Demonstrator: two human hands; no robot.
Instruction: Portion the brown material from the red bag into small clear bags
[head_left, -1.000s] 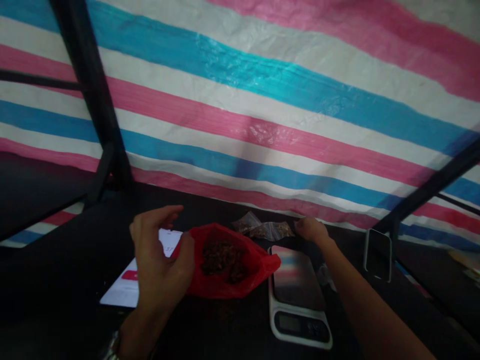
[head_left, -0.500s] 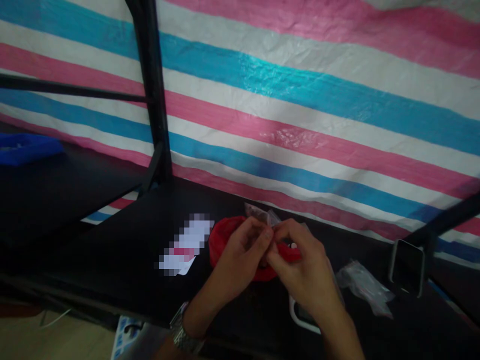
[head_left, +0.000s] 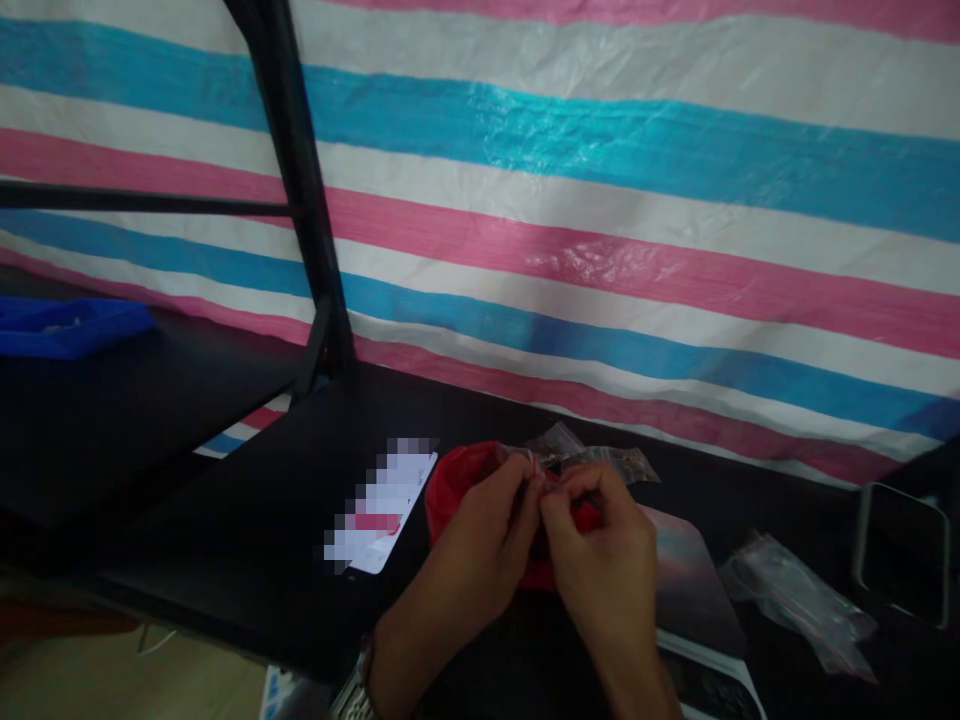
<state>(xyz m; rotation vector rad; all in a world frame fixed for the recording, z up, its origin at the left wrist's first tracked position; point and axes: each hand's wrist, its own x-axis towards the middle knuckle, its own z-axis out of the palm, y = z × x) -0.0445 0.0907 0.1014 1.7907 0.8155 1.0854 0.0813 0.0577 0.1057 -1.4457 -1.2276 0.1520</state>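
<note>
My left hand (head_left: 487, 530) and my right hand (head_left: 604, 545) meet fingertip to fingertip, both closed in a pinch on a small clear zip-lock bag (head_left: 517, 457). Most of that bag is hidden by the fingers. Right under them is a red plastic bag (head_left: 459, 470), its opening facing up and its contents mostly covered by my hands. Just behind lie filled small clear bags (head_left: 626, 462) with dark bits inside. Beside my right wrist sits a flat kitchen scale (head_left: 694, 580) with a display at its front edge.
A lit phone (head_left: 386, 515), partly blurred out, lies left of the red bag. To the right are a pile of clear zip-lock bags (head_left: 806, 605) and a dark-screened device (head_left: 904, 550). A blue tray (head_left: 75, 328) rests far left, past a black metal post (head_left: 296, 170). Striped sheeting (head_left: 600, 220) hangs behind.
The view has shifted, uncovering more of the scale and the filled bags behind. My hands stay together over the red bag, fingertips still pinched.
</note>
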